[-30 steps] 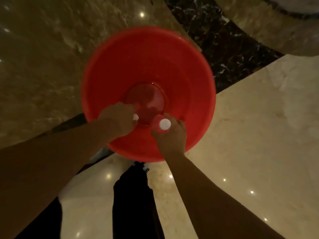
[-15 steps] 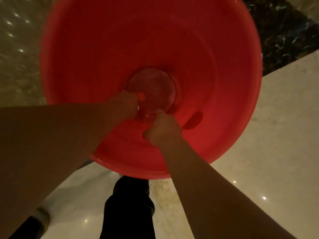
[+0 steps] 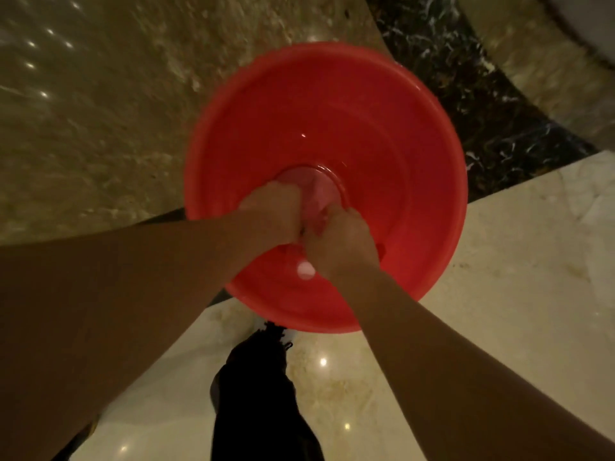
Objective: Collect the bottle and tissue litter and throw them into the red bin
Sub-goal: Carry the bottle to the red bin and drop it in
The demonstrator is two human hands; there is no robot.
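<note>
In the head view, the red bin stands on the marble floor, and both hands reach down into it side by side. The left hand and right hand are curled, touching each other over the bin's base. A white bottle cap shows at 7 o'clock of the right hand; I cannot tell what either hand grips, and no tissue can be made out.

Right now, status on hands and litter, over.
Both hands, left hand and right hand, closed over red bin. White bottle cap showing. Tissue unclear. Nothing blocking.
</note>
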